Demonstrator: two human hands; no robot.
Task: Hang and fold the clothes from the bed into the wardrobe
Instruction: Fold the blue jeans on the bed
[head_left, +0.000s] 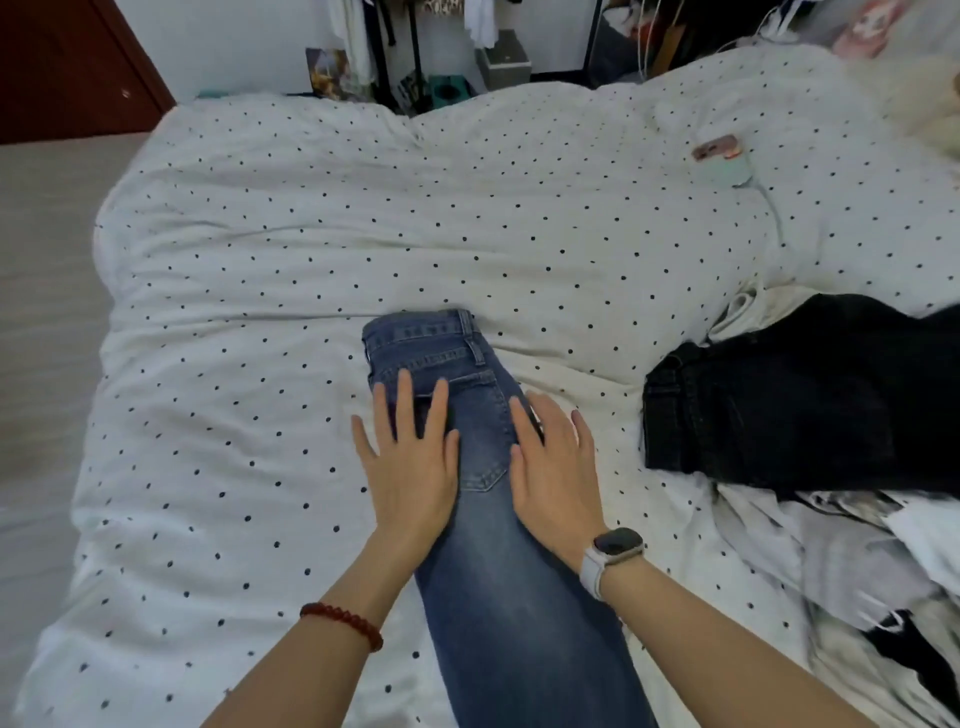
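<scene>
Task status: early to mid stage, by my judgement. One pair of blue jeans (483, 467) lies on the bed (260, 260), legs laid together lengthwise, waistband pointing away from the person, legs running back toward the near edge. No crosswise fold yet; nothing seen going into the wardrobe. Still outstanding: black jeans (789, 389) lying to the right, well apart from the blue pair, plus a mixed pile of white, grey and black garments (883, 597) at the near right corner. Clothes rail (410, 47) visible beyond the far edge w/ items hanging; whether any came from this job, cannot tell. Grip: left hand (410, 467) flat, fingers spread, palm down on the left side of the jeans over the back pocket area. Right hand (553, 467) also flat, fingers straight and close together, pressing the right edge, partly on the duvet. Neither hand pinches fabric. The jeans sit directly under and between both palms. Unrelated: phone (717, 147) on the far right of the bed.
</scene>
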